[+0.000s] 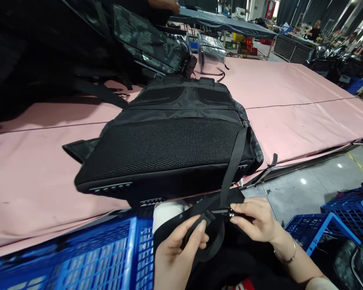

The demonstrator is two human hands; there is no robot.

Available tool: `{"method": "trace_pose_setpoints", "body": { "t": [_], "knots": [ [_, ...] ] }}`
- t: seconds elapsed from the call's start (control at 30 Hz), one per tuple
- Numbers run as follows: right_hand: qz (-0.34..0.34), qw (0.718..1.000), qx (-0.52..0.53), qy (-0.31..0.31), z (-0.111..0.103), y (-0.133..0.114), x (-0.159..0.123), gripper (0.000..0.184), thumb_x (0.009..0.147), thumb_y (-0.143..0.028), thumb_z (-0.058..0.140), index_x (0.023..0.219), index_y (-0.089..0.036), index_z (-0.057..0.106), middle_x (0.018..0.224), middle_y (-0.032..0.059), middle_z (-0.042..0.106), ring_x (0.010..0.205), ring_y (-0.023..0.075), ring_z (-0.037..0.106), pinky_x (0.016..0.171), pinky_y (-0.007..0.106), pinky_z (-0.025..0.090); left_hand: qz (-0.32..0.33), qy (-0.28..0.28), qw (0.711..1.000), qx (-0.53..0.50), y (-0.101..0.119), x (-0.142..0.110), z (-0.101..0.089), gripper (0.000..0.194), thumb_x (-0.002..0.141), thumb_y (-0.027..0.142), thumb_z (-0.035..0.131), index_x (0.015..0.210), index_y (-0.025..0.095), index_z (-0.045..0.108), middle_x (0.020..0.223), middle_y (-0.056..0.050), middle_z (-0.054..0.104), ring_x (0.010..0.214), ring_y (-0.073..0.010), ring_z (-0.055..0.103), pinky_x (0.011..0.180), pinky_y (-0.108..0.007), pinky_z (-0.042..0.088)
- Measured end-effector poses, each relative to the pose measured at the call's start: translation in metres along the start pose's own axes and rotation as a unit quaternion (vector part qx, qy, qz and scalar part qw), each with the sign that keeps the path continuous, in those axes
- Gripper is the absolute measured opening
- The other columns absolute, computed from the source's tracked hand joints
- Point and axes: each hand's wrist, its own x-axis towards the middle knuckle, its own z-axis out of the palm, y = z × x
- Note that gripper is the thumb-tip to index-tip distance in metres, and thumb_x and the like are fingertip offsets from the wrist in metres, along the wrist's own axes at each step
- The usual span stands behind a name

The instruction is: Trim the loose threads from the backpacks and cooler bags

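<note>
A black backpack point(169, 141) lies on the pink-covered table with its mesh back panel up and its base toward me. From its right side a black webbing strap point(234, 161) runs down to my hands. My left hand point(184, 249) is closed, pinching the strap's lower part by a small black buckle point(208, 218). My right hand point(254, 219) is closed on small snips point(222, 211) with a thin metal blade and dark handle. Their blade points left, close to the buckle and strap. Whether the blade touches the webbing I cannot tell.
Dark camouflage bags point(151, 40) are piled at the back left, near another person's hand point(165, 5). A silvery bag point(211, 52) stands behind the backpack on the pink table point(305, 88). Blue crates point(99, 253) stand below the table edge, with others point(314, 229) at right.
</note>
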Motion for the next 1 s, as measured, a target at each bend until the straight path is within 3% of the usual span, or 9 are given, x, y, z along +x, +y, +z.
{"method": "trace_pose_setpoints", "body": {
  "t": [0.27, 0.6, 0.83, 1.0],
  "knots": [
    [-0.077, 0.986, -0.121, -0.087, -0.008, 0.007, -0.002, 0.019, 0.085, -0.029, 0.059, 0.098, -0.016, 0.062, 0.056, -0.0017, 0.054, 0.046, 0.0103, 0.046, 0.045, 0.024, 0.037, 0.005, -0.026, 1.0, 0.017, 0.0, 0.0, -0.002, 0.038, 0.06, 0.047, 0.071, 0.081, 0.015, 0.068, 0.05, 0.001, 0.058, 0.049, -0.0139, 0.053, 0.052, -0.025, 0.047],
    [-0.059, 0.995, 0.017, -0.077, -0.01, 0.01, 0.004, 0.017, 0.087, -0.03, 0.058, 0.094, -0.014, 0.06, 0.066, 0.0023, 0.064, 0.051, 0.0095, 0.054, 0.049, 0.021, 0.041, -0.002, -0.111, 0.994, -0.008, 0.004, 0.002, -0.003, 0.03, 0.062, 0.039, 0.071, 0.079, 0.015, 0.07, 0.047, 0.001, 0.056, 0.045, -0.0105, 0.049, 0.048, -0.021, 0.044],
    [-0.048, 0.993, 0.058, -0.087, -0.013, 0.011, 0.004, 0.017, 0.085, -0.029, 0.06, 0.095, -0.014, 0.059, 0.071, 0.0038, 0.067, 0.054, 0.0097, 0.058, 0.051, 0.02, 0.043, 0.037, -0.066, 0.997, -0.026, 0.012, -0.011, 0.004, 0.017, 0.062, 0.033, 0.071, 0.071, 0.019, 0.07, 0.048, 0.002, 0.057, 0.045, -0.0092, 0.049, 0.048, -0.019, 0.044],
    [-0.045, 0.994, 0.06, -0.079, -0.013, 0.011, 0.005, 0.016, 0.087, -0.03, 0.057, 0.091, -0.015, 0.061, 0.064, 0.0026, 0.065, 0.049, 0.0095, 0.055, 0.048, 0.021, 0.041, 0.044, -0.066, 0.996, -0.027, 0.013, -0.012, 0.005, 0.017, 0.061, 0.033, 0.07, 0.07, 0.018, 0.07, 0.048, 0.002, 0.056, 0.045, -0.0093, 0.048, 0.048, -0.02, 0.044]
  ]
}}
